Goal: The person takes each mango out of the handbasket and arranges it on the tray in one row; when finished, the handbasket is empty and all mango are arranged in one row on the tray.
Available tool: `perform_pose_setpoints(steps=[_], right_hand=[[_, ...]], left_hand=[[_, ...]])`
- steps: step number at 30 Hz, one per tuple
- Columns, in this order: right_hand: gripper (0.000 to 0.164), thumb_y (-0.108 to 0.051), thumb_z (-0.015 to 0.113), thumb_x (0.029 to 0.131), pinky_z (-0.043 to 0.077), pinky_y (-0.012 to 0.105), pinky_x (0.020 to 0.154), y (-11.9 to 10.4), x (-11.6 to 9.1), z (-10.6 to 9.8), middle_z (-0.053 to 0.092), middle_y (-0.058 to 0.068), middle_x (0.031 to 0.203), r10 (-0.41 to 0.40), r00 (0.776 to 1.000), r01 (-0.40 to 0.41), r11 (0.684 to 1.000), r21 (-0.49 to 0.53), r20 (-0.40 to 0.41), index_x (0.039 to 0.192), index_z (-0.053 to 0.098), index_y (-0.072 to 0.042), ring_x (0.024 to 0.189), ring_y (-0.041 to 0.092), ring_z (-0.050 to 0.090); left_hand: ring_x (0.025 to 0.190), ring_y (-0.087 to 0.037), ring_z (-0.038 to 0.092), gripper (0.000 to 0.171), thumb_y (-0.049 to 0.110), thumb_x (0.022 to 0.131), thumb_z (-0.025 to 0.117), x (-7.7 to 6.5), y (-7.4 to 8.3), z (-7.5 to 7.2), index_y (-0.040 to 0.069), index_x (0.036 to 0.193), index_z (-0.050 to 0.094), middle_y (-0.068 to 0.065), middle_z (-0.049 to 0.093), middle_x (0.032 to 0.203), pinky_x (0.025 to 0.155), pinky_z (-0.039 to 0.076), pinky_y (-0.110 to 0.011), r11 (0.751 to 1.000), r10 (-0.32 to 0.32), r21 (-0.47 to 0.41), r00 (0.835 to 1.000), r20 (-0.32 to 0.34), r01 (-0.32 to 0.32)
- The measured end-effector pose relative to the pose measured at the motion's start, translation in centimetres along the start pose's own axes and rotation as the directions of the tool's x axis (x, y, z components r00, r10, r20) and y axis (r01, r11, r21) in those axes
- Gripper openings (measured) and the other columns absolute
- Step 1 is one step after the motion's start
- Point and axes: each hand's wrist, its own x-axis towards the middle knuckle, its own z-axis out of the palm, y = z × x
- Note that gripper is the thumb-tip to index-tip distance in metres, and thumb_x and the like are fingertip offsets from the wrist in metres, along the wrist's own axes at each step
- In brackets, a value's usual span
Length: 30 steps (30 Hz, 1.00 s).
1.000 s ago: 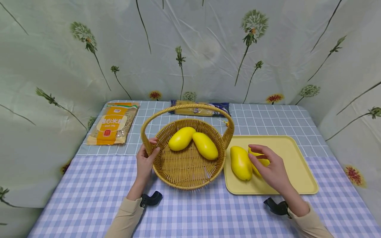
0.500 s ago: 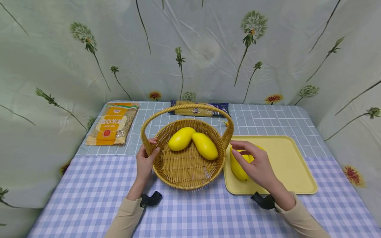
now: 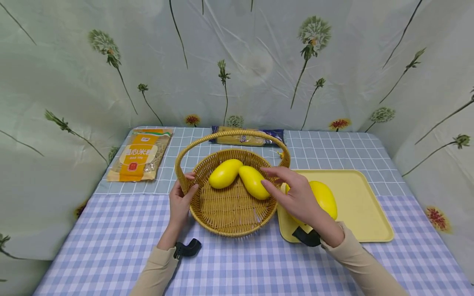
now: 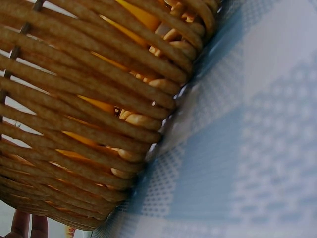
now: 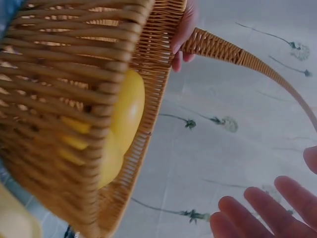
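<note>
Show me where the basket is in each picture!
Head: the basket is in the middle, two yellow fruits in it.
Left wrist: its woven side fills most of the left, very close.
Right wrist: on the left, its handle curving off to the right edge.
Shared landmark: part of the left hand shows in all three.

The checked table (image 3: 237,269) bears a basket (image 3: 229,216), tray (image 3: 364,209) and two packets (image 3: 138,158).

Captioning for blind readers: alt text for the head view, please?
A left hand grips the rim of a basket holding two yellow fruits; the right hand hovers over its opposite side. More fruits lie on a tray; two packets lie farther back.
</note>
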Motion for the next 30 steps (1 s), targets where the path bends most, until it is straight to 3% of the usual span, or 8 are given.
perform_pose_setpoints(steps=[6, 11, 19, 25, 30], right_hand=[[0.033, -0.023, 0.065, 0.091, 0.053, 0.027, 0.074, -0.6, 1.8, 0.8, 0.065, 0.002, 0.115, 0.087, 0.993, -0.082, 0.995, -0.063, 0.081, 0.121, 0.062, -0.01, 0.094, 0.01, 0.06], [0.042, -0.038, 0.059, 0.094, 0.052, 0.033, 0.076, -0.9, 3.2, 1.4, 0.063, 0.001, 0.116, 0.192, 0.97, -0.169, 0.974, -0.148, 0.151, 0.127, 0.058, -0.012, 0.096, 0.017, 0.061], [0.055, -0.047, 0.054, 0.094, 0.048, 0.04, 0.083, -0.3, 5.1, 2.1, 0.056, 0.008, 0.128, 0.368, 0.888, -0.297, 0.916, -0.269, 0.274, 0.135, 0.051, -0.011, 0.104, 0.026, 0.057], [0.059, -0.045, 0.054, 0.094, 0.044, 0.044, 0.093, 0.1, 6.2, 2.6, 0.052, 0.014, 0.133, 0.429, 0.828, -0.318, 0.89, -0.328, 0.362, 0.136, 0.047, -0.004, 0.117, 0.029, 0.051], [0.056, -0.042, 0.057, 0.094, 0.045, 0.044, 0.09, 0.5, 7.0, 3.1, 0.057, 0.018, 0.125, 0.473, 0.772, -0.322, 0.867, -0.381, 0.424, 0.131, 0.05, 0.0, 0.111, 0.03, 0.054]], left_hand=[[0.115, -0.02, 0.051, 0.019, -0.02, 0.087, 0.052, 0.0, -0.1, -0.1, -0.021, 0.104, 0.046, -0.042, 0.044, 0.12, 0.098, 0.038, -0.03, 1.0, 0.0, 0.001, 1.0, 0.003, 0.0], [0.115, -0.021, 0.05, 0.019, -0.02, 0.086, 0.052, -0.1, 0.0, -0.1, -0.022, 0.104, 0.045, -0.041, 0.044, 0.119, 0.099, 0.038, -0.032, 1.0, 0.003, 0.006, 1.0, 0.001, -0.003], [0.117, -0.025, 0.049, 0.019, -0.019, 0.087, 0.053, 0.0, -1.3, -0.6, -0.02, 0.105, 0.046, -0.041, 0.044, 0.121, 0.099, 0.038, -0.034, 1.0, -0.005, 0.0, 1.0, 0.006, 0.005], [0.117, -0.022, 0.05, 0.02, -0.016, 0.087, 0.055, 0.1, -2.4, -1.0, -0.018, 0.105, 0.048, -0.036, 0.048, 0.121, 0.099, 0.038, -0.032, 1.0, -0.007, -0.003, 1.0, -0.004, 0.007], [0.117, -0.026, 0.049, 0.019, -0.017, 0.087, 0.055, 0.1, -1.8, -0.8, -0.02, 0.105, 0.047, -0.037, 0.047, 0.121, 0.099, 0.037, -0.033, 1.0, -0.005, -0.001, 1.0, -0.002, 0.005]])
